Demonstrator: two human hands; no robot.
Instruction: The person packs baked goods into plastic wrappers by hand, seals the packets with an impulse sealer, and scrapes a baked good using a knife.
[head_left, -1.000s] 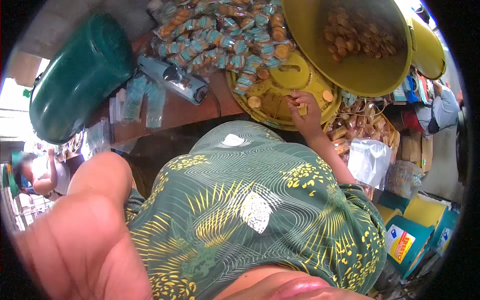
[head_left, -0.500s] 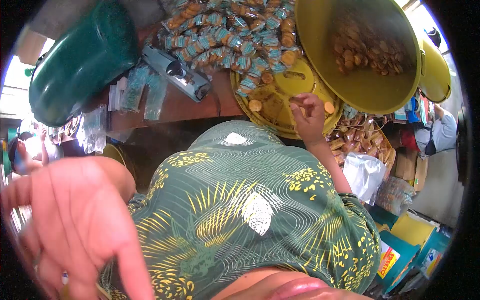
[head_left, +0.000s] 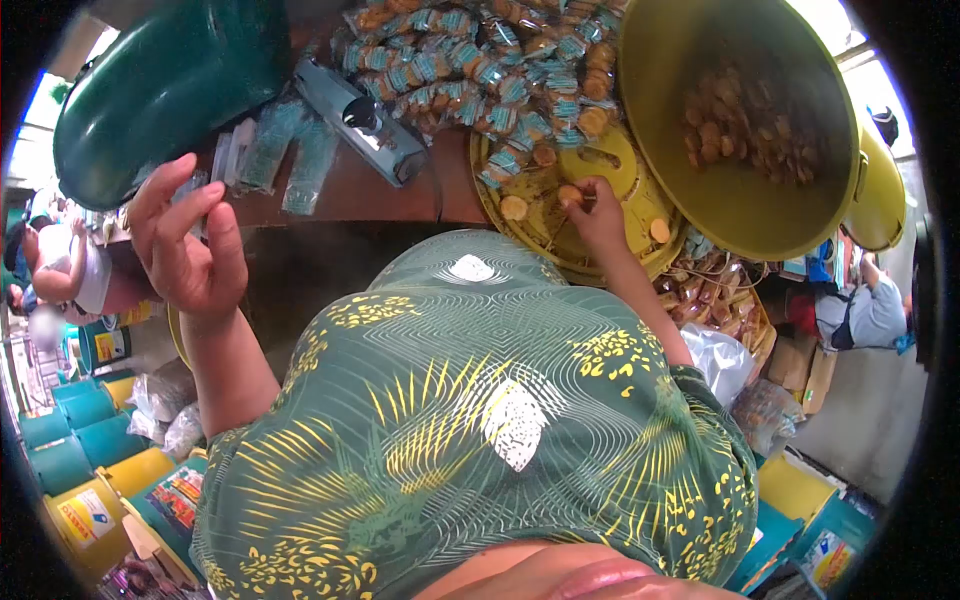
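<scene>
Beside the held biscuit (head_left: 569,194), yellow tub (head_left: 750,222)

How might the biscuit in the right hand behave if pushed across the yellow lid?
The biscuit is probably light, since the right hand holds it between fingertips. Its round outline suggests it could roll if stood on edge. Lying flat, it may catch on raised parts of the yellow lid.

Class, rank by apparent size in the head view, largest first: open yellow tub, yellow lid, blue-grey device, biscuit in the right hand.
1. Open yellow tub
2. Yellow lid, partly covered
3. Blue-grey device
4. Biscuit in the right hand
</scene>
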